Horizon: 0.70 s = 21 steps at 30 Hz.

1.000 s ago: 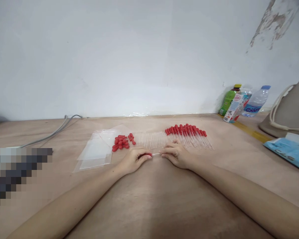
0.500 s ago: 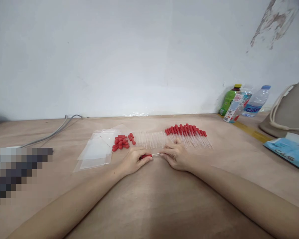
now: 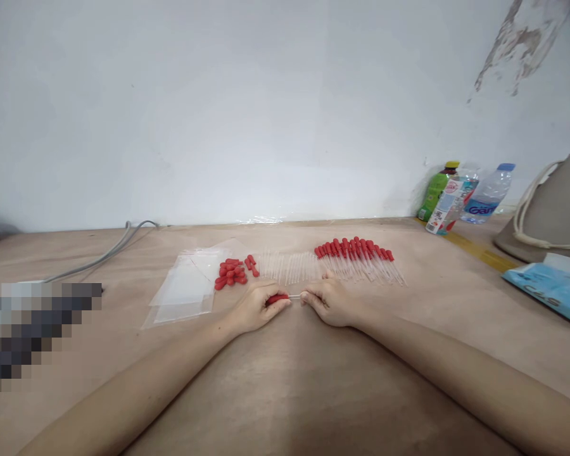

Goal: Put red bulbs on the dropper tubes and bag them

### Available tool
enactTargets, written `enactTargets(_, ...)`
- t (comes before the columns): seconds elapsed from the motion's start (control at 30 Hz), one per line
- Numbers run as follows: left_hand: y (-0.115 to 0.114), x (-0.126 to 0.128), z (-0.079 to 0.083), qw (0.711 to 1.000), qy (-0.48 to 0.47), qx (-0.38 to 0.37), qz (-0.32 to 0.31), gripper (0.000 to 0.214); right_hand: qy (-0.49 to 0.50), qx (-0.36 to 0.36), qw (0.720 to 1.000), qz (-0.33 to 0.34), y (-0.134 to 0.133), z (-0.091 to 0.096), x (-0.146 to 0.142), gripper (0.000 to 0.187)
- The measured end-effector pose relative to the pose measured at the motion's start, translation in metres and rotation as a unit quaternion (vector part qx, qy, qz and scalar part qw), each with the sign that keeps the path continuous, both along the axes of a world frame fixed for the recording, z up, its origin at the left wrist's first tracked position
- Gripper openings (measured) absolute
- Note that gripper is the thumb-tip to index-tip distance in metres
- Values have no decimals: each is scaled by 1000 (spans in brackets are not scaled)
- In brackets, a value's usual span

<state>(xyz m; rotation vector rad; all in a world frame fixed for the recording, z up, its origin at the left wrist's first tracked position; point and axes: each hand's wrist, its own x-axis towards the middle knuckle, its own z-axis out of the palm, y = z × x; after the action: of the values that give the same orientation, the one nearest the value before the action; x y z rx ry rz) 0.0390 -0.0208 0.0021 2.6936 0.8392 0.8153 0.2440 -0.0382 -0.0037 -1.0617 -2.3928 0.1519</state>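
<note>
My left hand (image 3: 254, 307) is closed around a red rubber bulb (image 3: 278, 298), low over the wooden table (image 3: 285, 380). My right hand (image 3: 330, 301) pinches a thin clear glass tube (image 3: 295, 296) whose end meets the bulb. Just beyond my hands lies a row of bare clear tubes (image 3: 289, 266). A small heap of loose red bulbs (image 3: 232, 271) sits to their left. A fan of finished droppers with red bulbs (image 3: 358, 256) lies to the right.
Clear plastic bags (image 3: 183, 288) lie left of the bulbs. A grey cable (image 3: 104, 253) runs along the back left. Bottles (image 3: 456, 193) stand at the back right by the wall, near a beige bag (image 3: 551, 212) and a blue packet (image 3: 553, 288).
My right hand has slid left, bringing the tube's end closer into the bulb held by my left hand. The left hand has stayed put.
</note>
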Motion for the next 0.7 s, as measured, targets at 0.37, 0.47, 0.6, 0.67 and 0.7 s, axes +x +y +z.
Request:
enactTargets(0.37,-1,0,0,1000,22,13,-13,19,-18,-66,998,6,1,5,-7,33)
enactTargets(0.47,-1,1,1,1000,9,8,-4,18,-42,-60,997,0,-2,13,-8,30)
enactTargets(0.6,0,1,-1,999,-23,-13,19,18,-113,-34,993,15,-3,32,0,26)
enactTargets(0.67,2,0,-3,998,-46,-34,38,28,-130,-35,991,-7,4,43,11,26)
enactTargets(0.7,3,0,-4,997,-53,-44,44,32,-127,-46,990,-34,10,48,19,27)
